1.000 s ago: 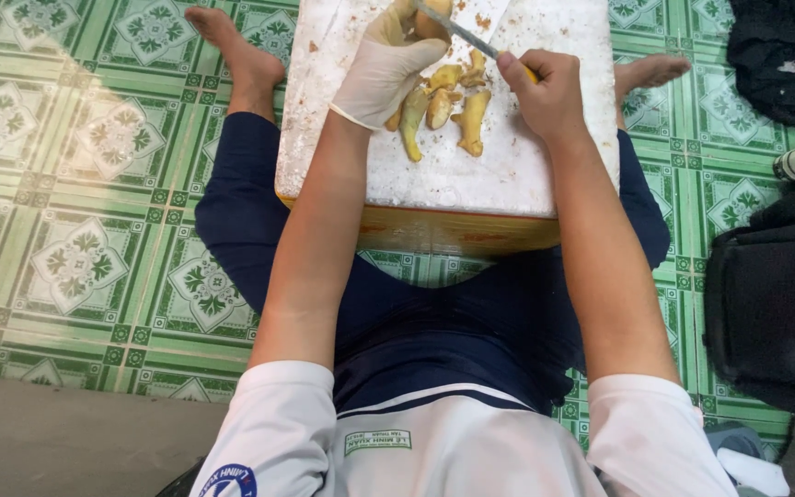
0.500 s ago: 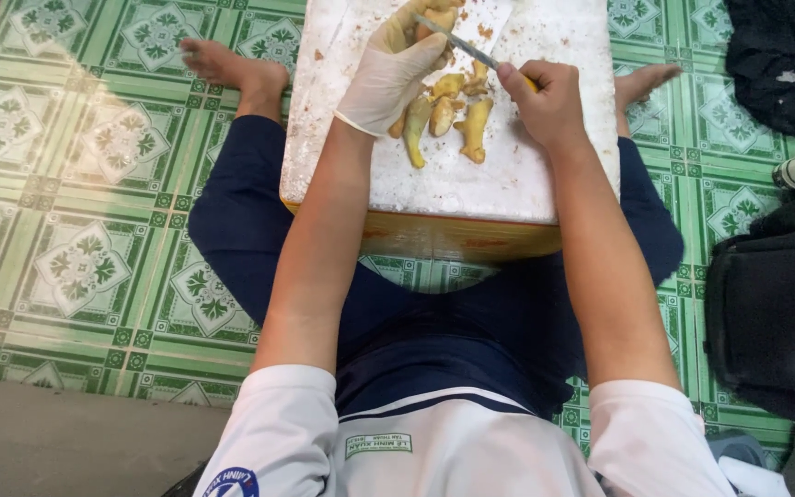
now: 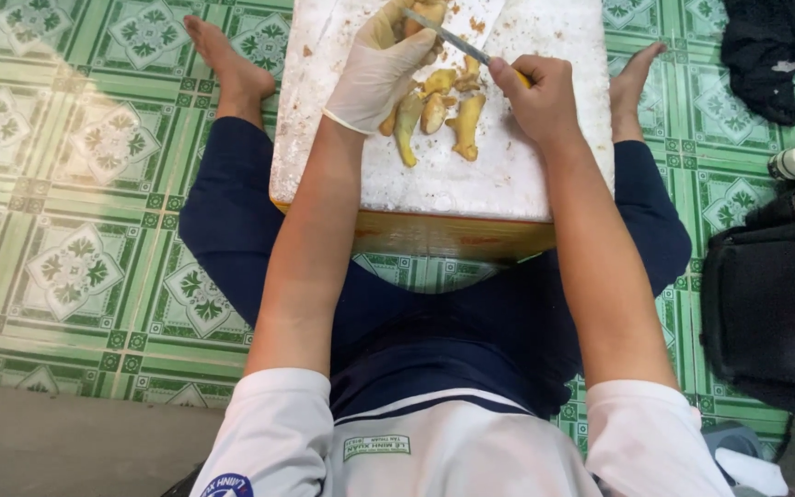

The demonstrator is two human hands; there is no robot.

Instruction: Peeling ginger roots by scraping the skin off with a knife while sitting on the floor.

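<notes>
Scraping underway: gloved left hand [image 3: 374,69] grips ginger [image 3: 427,13] at 12 o'clock; right hand [image 3: 540,92] clenches knife [image 3: 457,39]. Next stroke needs steady grip.

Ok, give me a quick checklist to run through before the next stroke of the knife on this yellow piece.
1. Left hand gloved and gripping the held yellow piece: ok.
2. Right hand closed on the knife handle: ok.
3. Blade against the held piece: ok.
4. Gloved fingertips clear of the edge: cannot tell.
5. Other yellow pieces lying on the white board, apart from the blade: ok.
6. Board resting level on its box: cannot tell.
</notes>
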